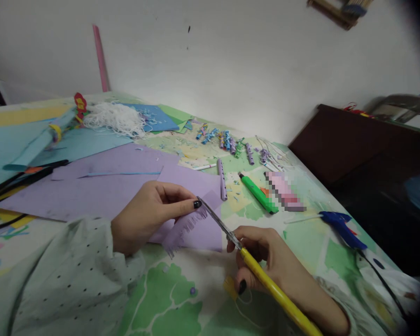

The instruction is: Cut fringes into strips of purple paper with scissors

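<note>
My left hand (161, 205), its thumb and fingers pinched together, grips a strip of purple paper (184, 233) with a finely fringed edge. In my right hand (266, 259) is a pair of scissors (227, 228) with metal blades and yellow handles. The blade tips reach the strip right beside my left thumb. Under the strip lies a larger purple sheet (196, 184). A small purple bead or ball (192, 290) rests on the patterned tabletop below. By my right thumb there is a small yellow piece with a pale thread, partly blurred.
Beyond the hands lie a punched purple paper tube (222, 179), a green utility knife (257, 192) and several small curled paper rolls (227, 140). A blue glue gun (341, 228) with its cord is on the right. White yarn (114, 119) and a blue paper tube (38, 142) are at left.
</note>
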